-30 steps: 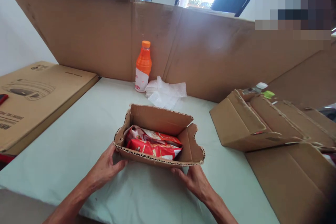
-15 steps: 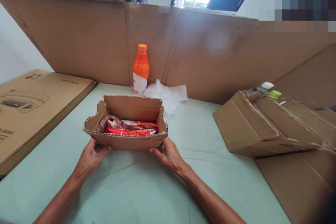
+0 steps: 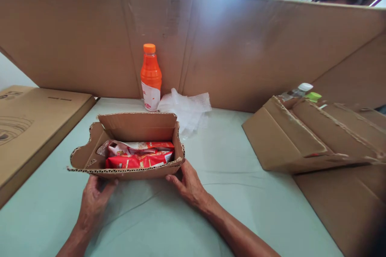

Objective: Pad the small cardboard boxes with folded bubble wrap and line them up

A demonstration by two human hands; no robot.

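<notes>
Carton in hand, red packets inside.
Left hand and right hand grip its near side, fingers partly hidden; orange bottle stands far.

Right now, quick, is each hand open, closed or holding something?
Left hand: holding the cardboard box low at its near side, toward the left end; grip partly hidden.
Right hand: holding the same box at its near right corner.
</notes>
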